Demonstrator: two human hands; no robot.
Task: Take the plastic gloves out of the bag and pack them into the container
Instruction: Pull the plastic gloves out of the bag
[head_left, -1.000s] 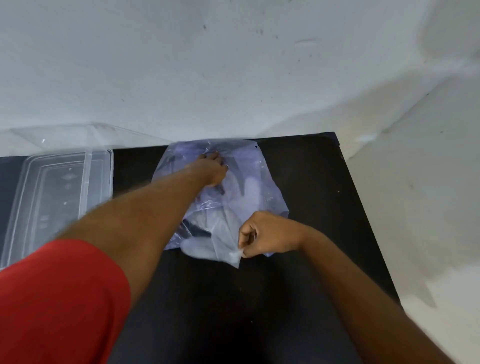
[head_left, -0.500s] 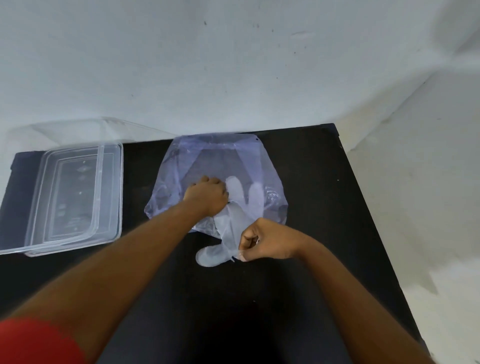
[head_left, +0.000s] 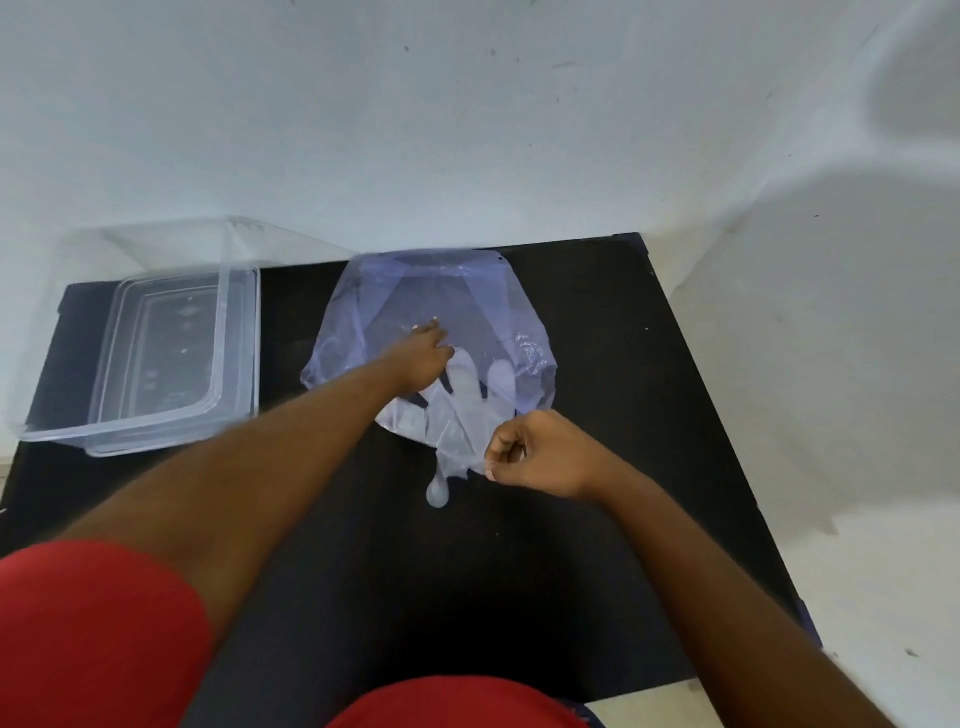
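A clear, bluish plastic bag (head_left: 415, 291) lies in the middle of the black table (head_left: 597, 338), its mouth toward me. Pale translucent plastic gloves (head_left: 462, 395) show inside it, and one glove finger (head_left: 437, 492) hangs out of the mouth onto the table. My left hand (head_left: 422, 358) is in the bag with its fingers stretched out flat beside the gloves; I cannot see it gripping anything. My right hand (head_left: 535, 452) pinches the near edge of the bag at its mouth. The clear plastic container (head_left: 156, 426) stands at the table's left with nothing in it.
The container's clear hinged lid (head_left: 156, 244) stands open against the pale wall behind it. The table's right edge runs diagonally past the bag, with white floor (head_left: 805, 415) beyond. My red sleeve fills the lower left of the view.
My left hand has gone from a closed fist near the bag's mouth to fingers stretched out deeper in the bag. The right hand keeps its pinch, and the hanging glove finger has narrowed.
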